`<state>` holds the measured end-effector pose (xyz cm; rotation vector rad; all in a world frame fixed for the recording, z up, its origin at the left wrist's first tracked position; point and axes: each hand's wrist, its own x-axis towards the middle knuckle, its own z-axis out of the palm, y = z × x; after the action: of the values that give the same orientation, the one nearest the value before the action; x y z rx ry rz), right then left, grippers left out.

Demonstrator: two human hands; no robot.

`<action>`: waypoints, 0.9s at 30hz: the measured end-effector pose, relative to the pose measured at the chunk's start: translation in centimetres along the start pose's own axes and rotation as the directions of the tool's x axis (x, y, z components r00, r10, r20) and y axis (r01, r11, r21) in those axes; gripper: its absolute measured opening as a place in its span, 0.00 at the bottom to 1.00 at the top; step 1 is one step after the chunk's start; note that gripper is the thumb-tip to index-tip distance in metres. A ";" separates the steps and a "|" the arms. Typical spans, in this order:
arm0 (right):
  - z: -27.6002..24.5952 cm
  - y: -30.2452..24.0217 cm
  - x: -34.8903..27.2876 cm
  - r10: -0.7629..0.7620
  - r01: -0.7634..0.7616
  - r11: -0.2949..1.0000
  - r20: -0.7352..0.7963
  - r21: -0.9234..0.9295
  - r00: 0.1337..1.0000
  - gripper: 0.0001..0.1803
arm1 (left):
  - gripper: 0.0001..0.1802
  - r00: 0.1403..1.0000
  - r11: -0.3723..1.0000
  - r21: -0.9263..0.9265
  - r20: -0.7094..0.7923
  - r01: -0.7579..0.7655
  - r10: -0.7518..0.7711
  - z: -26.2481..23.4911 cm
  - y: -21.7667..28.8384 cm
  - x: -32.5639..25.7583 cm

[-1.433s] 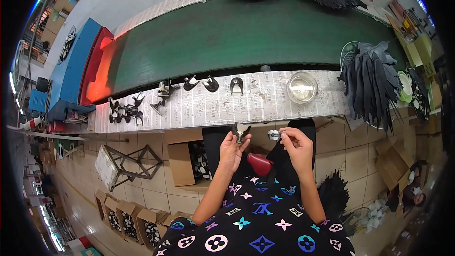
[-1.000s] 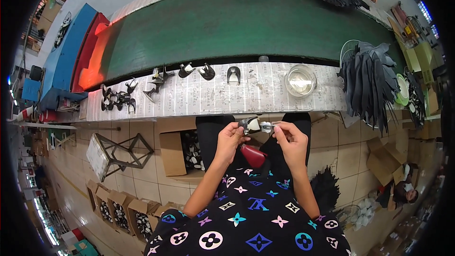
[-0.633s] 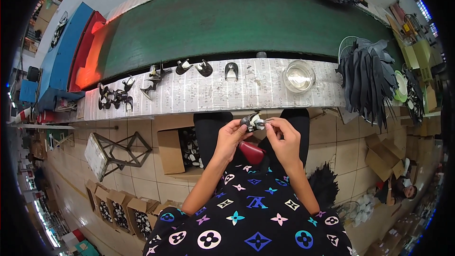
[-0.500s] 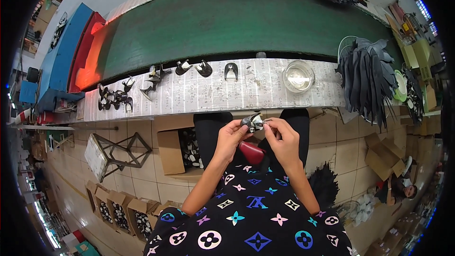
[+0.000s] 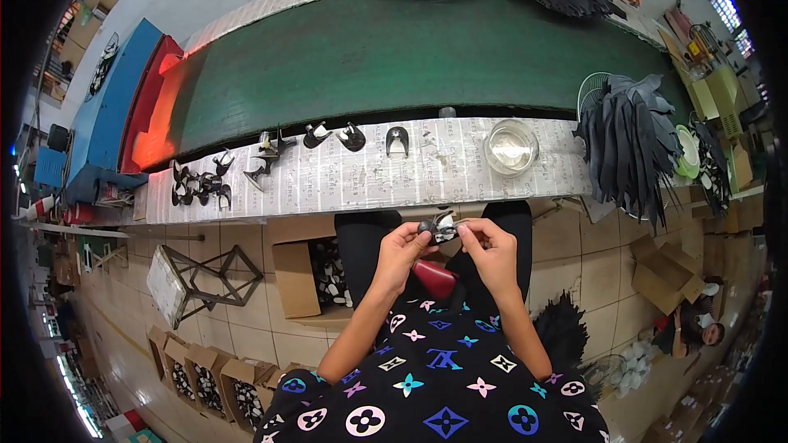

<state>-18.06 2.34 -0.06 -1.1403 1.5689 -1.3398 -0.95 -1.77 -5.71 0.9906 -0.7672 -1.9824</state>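
Note:
Just in front of the bench edge, I hold a small black-and-white shoe heel [image 5: 442, 227] between both hands. My left hand [image 5: 400, 250] grips its left side with thumb and fingers. Pinched at the right side of the heel, my right hand [image 5: 492, 248] has its thumb and forefinger on the black covering. Part of the heel is hidden by my fingers. On the bench [image 5: 345, 184] ahead, one similar heel [image 5: 397, 141] stands alone, a pair [image 5: 334, 136] is to its left, and a cluster of several heels [image 5: 197, 185] lies at the far left.
A clear round bowl [image 5: 510, 148] sits on the bench, right of the heels. Dark leather strips [image 5: 628, 139] hang over a basket at the right. Behind runs a green conveyor belt [image 5: 394, 49], with a glowing red-blue machine [image 5: 152, 107] at its left. A cardboard box [image 5: 294, 279] of heels stands below.
The heel has tilted slightly in my fingers, and both hands stay on it. The whole view has shifted a little, with the bench lower in it.

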 end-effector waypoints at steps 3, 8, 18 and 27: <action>-0.4 0.3 0.1 0.111 -0.116 0.985 0.039 0.131 0.993 0.07 | 0.08 1.000 1.000 -0.005 0.005 -0.007 0.007 0.1 0.1 -0.1; -0.7 -0.1 0.1 0.135 -0.146 0.959 0.059 0.244 0.989 0.07 | 0.08 1.000 1.000 -0.008 0.014 -0.006 0.006 0.1 0.0 -0.2; -1.8 0.1 0.3 0.107 -0.108 0.965 0.019 0.239 0.994 0.07 | 0.08 1.000 1.000 0.014 0.002 -0.005 0.005 0.1 0.4 -0.3; -1.2 -2.6 0.5 -0.226 0.223 0.946 0.014 -0.237 0.974 0.05 | 0.08 0.998 0.999 0.016 0.051 -0.038 0.037 0.7 0.9 -0.3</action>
<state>-18.94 2.12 2.66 -1.4980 1.6830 -1.3304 -1.06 -1.83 -4.58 0.9324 -0.8254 -1.9784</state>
